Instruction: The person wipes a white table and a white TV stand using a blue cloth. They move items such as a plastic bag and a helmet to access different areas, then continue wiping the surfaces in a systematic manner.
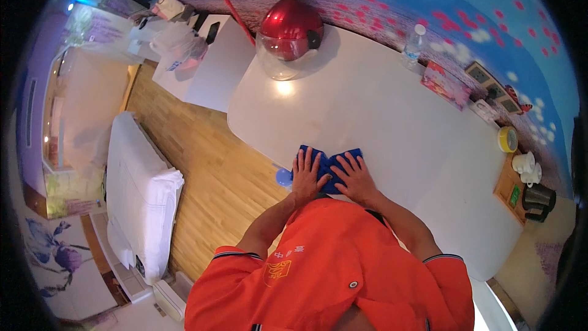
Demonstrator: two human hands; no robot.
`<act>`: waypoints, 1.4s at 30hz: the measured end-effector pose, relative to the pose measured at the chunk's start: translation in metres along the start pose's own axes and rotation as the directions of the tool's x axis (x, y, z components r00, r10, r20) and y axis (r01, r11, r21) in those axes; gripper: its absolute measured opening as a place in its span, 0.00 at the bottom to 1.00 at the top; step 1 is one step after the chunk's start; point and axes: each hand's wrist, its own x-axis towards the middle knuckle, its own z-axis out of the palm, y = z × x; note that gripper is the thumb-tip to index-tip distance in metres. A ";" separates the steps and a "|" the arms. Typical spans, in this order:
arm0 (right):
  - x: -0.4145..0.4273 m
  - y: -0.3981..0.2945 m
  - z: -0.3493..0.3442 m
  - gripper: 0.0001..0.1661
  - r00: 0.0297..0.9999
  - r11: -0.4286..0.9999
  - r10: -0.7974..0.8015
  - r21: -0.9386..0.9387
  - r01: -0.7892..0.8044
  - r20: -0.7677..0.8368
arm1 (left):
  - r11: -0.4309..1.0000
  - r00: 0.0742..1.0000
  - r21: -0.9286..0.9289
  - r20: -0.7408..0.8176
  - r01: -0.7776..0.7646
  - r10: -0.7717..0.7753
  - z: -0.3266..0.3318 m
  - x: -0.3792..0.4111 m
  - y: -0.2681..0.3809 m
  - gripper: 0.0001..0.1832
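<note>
A dark blue cloth (330, 165) lies spread at the near edge of the white table (390, 133). My left hand (307, 175) rests flat on its left half, fingers pointing away from me. On the right half my right hand (357, 178) presses palm down, its fingers apart. Neither hand is curled around the cloth. Just left of my left hand, at the table edge, is a light blue round object (284, 177), partly hidden.
Farther back stand a red helmet (294, 27) with a clear visor and a plastic water bottle (414, 46). A patterned box (445, 83), yellow tape roll (507, 139), white cups (523, 162) and black kettle (538, 200) line the right side. A wrapped mattress (140, 193) is left.
</note>
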 end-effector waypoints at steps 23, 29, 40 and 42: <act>-0.119 0.020 -0.013 0.33 0.989 0.987 0.122 -0.091 -0.130 -0.087 | 0.878 0.848 -0.065 0.233 -0.475 0.476 0.013 0.029 0.074 0.47; -0.127 0.019 0.004 0.34 0.955 0.974 0.194 -0.073 -0.215 -0.222 | 0.893 0.863 -0.037 0.241 -0.448 0.443 0.014 0.039 0.088 0.47; -0.118 0.014 0.002 0.40 0.899 0.914 0.391 -0.026 -0.404 -0.199 | 0.874 0.849 -0.037 0.221 -0.485 0.480 0.014 0.064 0.100 0.45; -0.117 0.013 -0.001 0.40 0.875 0.888 0.450 -0.010 -0.459 -0.180 | 0.866 0.840 -0.061 0.220 -0.496 0.496 0.016 0.073 0.102 0.44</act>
